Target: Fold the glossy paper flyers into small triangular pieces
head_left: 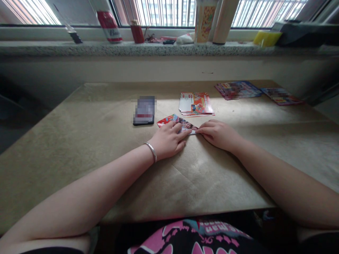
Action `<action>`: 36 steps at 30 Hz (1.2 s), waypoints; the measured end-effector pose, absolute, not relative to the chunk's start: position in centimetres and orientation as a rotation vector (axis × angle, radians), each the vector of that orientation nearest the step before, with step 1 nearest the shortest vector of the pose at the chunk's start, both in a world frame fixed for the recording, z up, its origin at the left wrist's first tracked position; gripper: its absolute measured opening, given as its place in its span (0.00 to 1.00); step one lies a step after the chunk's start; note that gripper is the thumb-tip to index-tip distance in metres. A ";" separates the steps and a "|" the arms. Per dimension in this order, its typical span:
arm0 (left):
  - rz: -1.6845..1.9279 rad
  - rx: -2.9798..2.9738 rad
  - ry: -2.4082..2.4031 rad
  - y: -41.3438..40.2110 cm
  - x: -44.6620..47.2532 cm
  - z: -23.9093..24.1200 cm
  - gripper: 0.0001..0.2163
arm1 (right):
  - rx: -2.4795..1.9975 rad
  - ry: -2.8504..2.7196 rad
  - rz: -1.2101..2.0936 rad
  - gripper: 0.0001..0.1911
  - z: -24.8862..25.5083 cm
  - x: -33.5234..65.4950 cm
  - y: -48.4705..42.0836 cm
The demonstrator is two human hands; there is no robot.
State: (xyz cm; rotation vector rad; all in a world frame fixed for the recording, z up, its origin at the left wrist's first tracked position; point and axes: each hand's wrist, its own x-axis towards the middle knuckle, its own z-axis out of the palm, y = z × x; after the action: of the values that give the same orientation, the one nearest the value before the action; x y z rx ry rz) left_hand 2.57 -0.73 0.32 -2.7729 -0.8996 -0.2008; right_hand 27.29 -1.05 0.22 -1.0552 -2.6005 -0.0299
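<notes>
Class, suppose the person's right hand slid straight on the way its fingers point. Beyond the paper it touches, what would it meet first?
Most likely the fingers of the left hand, resting on the same folded paper, though exact heights are hard to judge.

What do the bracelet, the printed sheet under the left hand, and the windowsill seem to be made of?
The bracelet looks like polished, silver-coloured metal, as it shines. The printed sheet is probably glossy paper, thin and vividly coloured. The windowsill appears to be smooth, granite-like stone, from its grey speckles; imitation remains possible.
</notes>
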 end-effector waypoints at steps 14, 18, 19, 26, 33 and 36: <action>-0.132 -2.785 -0.845 -0.8 2.5 0.7 0.24 | -1.183 -2.614 -0.005 0.14 0.8 27.5 -1.3; -0.131 -2.777 -0.851 -0.9 2.5 0.7 0.24 | -1.224 -2.609 -0.068 0.13 1.2 27.5 -1.5; -0.133 -2.778 -0.849 -0.9 2.5 0.7 0.24 | -1.227 -2.609 -0.078 0.13 1.3 27.5 -1.6; -0.166 -2.790 -0.817 -0.8 2.5 0.5 0.23 | -1.207 -2.621 -0.123 0.13 1.4 27.7 -1.6; -0.159 -2.776 -0.825 -0.8 2.6 0.6 0.22 | -1.224 -2.606 -0.110 0.13 1.1 27.7 -1.7; -0.151 -2.778 -0.824 -0.9 2.6 0.6 0.22 | -1.241 -2.613 -0.092 0.13 1.1 27.9 -1.6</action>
State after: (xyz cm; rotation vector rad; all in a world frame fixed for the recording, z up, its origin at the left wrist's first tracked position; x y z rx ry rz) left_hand 2.57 -0.87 0.63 -2.7777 -0.8237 -0.1510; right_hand 27.93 -1.62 1.14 -1.2414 -2.6133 -0.0917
